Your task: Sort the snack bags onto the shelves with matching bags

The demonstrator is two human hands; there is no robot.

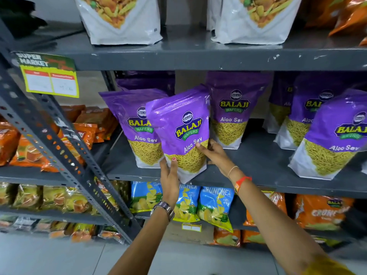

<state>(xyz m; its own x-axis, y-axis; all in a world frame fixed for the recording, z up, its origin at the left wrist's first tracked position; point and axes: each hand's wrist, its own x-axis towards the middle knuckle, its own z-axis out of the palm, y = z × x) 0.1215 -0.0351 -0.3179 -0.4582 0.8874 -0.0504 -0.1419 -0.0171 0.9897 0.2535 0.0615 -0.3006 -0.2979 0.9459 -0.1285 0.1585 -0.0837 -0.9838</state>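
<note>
Grey shelf point(248, 171) front edge: both hands, left point(169, 179) and right point(215, 153), are clamping the purple bag point(182, 132), probably needing standing beside its matches.

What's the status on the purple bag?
Left hand and right hand both gripping purple Aloo Sev bag. Tilted, at middle shelf edge among matching bags. Nothing blocking.

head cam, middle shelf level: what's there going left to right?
Orange snack packs → price tag → standing purple Aloo Sev bag → held Aloo Sev bag, left hand and right hand on it → Aloo Sev bag behind → front-right Aloo Sev bag.
</note>
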